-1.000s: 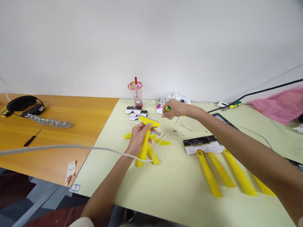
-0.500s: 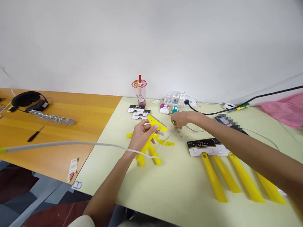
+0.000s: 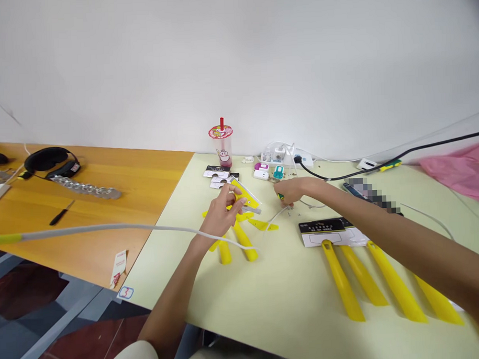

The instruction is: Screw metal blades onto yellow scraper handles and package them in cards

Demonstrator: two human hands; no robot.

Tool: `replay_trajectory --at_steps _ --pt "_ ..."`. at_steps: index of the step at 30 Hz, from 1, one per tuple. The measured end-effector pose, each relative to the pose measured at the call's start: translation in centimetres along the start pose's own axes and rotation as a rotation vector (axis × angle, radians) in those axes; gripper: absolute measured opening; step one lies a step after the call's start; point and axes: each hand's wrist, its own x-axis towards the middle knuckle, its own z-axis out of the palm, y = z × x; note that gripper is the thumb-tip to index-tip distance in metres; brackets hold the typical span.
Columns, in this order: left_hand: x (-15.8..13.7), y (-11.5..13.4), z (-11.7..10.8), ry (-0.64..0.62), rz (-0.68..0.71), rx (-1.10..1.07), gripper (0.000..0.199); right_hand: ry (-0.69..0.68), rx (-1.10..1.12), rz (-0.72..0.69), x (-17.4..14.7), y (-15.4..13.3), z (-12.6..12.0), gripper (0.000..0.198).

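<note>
Two tabletops met along a slanting seam: an orange wooden tabletop (image 3: 157, 187) on the left and a pale green tabletop (image 3: 236, 300) before the person. From the green one's near edge, a broad strip of surface ran up to the tools, leaving the left forearm (image 3: 169, 302) room to move. Four yellow handles (image 3: 344, 286) fanned out at right, topped by black-and-white cards (image 3: 322, 232) and partly crossed in view by the right forearm (image 3: 394, 229). Farther left, at least two loose yellow handles (image 3: 247, 247) lay near each other below the left hand (image 3: 221, 214), which hid their full count.

That hand pinched a yellow scraper (image 3: 246, 193) between thumb and fingers, its bladed head tilted above the pile. The right hand (image 3: 290, 190) curled around a green-and-yellow tool handle (image 3: 280, 196), mostly hidden, its fingertips near a few small screws (image 3: 299, 214); whether they touched one could not be told.

Beyond stood one lidded plastic cup (image 3: 224, 148) with a red straw, three small cases (image 3: 261, 174) (purple, white, teal) and one white power strip (image 3: 307, 157) near the wall (image 3: 141, 73).
</note>
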Motion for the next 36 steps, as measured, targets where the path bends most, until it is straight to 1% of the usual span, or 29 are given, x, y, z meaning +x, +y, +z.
replay_trajectory --at_steps 2,6,8,11,13,15,18,20,22,24,26,31,34,36 --pt "-0.1 0.2 -0.1 -0.019 0.003 0.073 0.027 0.009 -0.002 -0.010 0.0 0.2 0.3 0.014" --pt "-0.3 0.5 -0.3 -0.073 0.004 0.160 0.037 0.028 0.008 -0.030 -0.1 0.6 0.8 0.016" --pt "-0.3 0.5 -0.4 -0.085 0.030 0.204 0.035 0.029 0.022 -0.043 -0.3 0.7 0.9 0.018" --pt "-0.3 0.5 -0.5 -0.081 0.064 0.272 0.026 0.036 0.044 -0.053 -0.8 0.6 1.0 0.019" --pt "-0.4 0.7 -0.6 -0.084 0.065 0.308 0.025 0.054 0.057 -0.052 -1.0 0.6 1.2 0.018" --pt "-0.5 1.0 -0.5 -0.088 0.072 0.372 0.026 0.071 0.075 -0.052 -1.1 0.6 1.3 0.017" --pt "-0.6 1.1 -0.3 -0.073 0.108 0.524 0.031 0.096 0.112 -0.052 -1.4 0.6 1.5 0.018" --pt "-0.5 0.8 -0.2 -0.026 0.192 0.645 0.035 0.126 0.143 -0.056 -1.8 0.5 1.5 0.019" --pt "-0.2 0.2 -0.3 0.039 0.328 0.756 0.037 0.180 0.184 -0.063 -2.4 0.5 1.4 0.018" --pt "0.1 -0.3 -0.7 0.093 0.458 0.826 0.039 0.263 0.231 -0.070 -3.3 0.5 1.3 0.016" --pt "0.4 -0.4 -1.4 0.128 0.523 0.863 0.041 0.358 0.281 -0.073 -4.5 0.5 1.3 0.018" --pt "0.8 1.0 -2.5 0.177 0.545 0.856 0.037 0.558 0.393 -0.052 -7.8 0.2 1.3 0.032" --pt "1.0 2.1 -2.3 0.195 0.540 0.827 0.034 0.645 0.468 -0.026 -9.6 -0.2 1.5 0.033" --pt "1.0 2.7 -1.9 0.197 0.530 0.803 0.031 0.673 0.495 -0.008 -10.7 -0.4 1.7 0.032"
